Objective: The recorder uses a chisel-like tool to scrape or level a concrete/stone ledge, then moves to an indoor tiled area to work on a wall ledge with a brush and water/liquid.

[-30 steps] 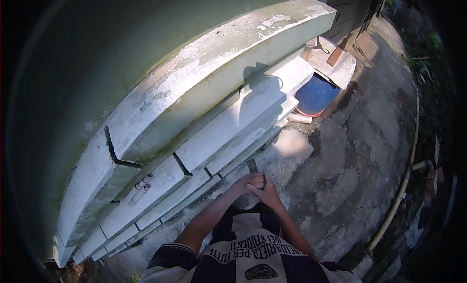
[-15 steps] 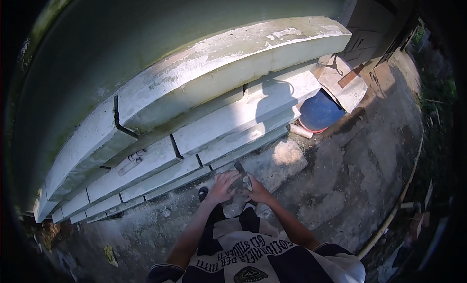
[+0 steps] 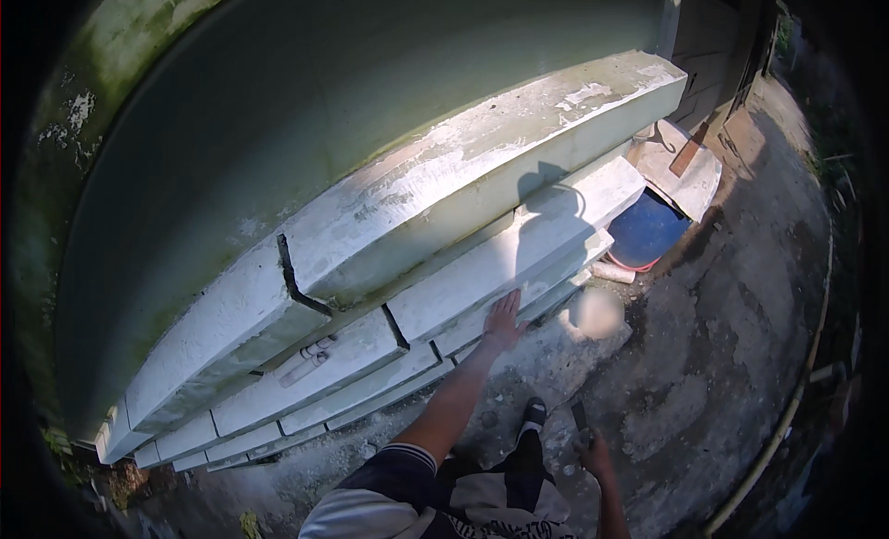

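Observation:
My left hand (image 3: pixel 505 321) reaches forward with its fingers stretched out. It lies against or just over the edge of a long pale slab (image 3: pixel 468 331) in a stepped stack; I cannot tell if it touches. My right hand (image 3: pixel 595 454) is low at the right, closed around a scraper (image 3: pixel 580 415) with a flat dark blade pointing away from me. The hand hides most of the handle. Above, a longer pale slab (image 3: pixel 500 141) with flaking white patches forms the top tier. Dark gaps (image 3: pixel 395 326) separate neighbouring slabs.
Beyond the stack's right end stands a blue tub (image 3: pixel 644 229) with a red rim, partly under a worn pale board (image 3: pixel 681 173). A white pipe piece (image 3: pixel 613 272) lies beside it. A greenish wall (image 3: pixel 370 85) rises behind. Rough concrete ground (image 3: pixel 685 354) runs along the right.
My hands were together before me at the scraper. Now the left has reached forward to the slabs, and the right has moved right and back with the scraper. The view has shifted.

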{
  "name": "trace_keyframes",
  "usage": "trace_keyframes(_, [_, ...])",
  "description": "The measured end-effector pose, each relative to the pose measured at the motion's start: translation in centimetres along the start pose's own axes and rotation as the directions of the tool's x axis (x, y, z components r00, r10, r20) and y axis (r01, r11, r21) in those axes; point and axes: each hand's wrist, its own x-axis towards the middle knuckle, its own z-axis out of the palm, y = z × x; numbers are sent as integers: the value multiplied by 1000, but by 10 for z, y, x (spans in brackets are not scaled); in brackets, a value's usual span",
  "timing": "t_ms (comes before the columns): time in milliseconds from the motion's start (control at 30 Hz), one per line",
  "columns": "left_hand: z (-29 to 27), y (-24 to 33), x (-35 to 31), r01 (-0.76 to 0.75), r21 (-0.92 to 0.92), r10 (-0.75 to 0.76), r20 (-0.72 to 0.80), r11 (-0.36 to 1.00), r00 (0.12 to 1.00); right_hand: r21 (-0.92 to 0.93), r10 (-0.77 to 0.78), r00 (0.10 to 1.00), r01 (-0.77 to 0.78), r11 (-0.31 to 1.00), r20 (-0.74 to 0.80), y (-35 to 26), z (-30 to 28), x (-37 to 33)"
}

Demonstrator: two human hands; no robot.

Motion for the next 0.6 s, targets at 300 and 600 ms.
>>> trace_keyframes(300, [-27,-37,-103,362,242,-415,226,900,881,-252,-82,934,-8,968,-347,26,74,-75])
trace_keyframes(600, [-51,-140,-240,71,1,-70,188,997,980,299,205,925,-106,948,-321,-69,185,-114])
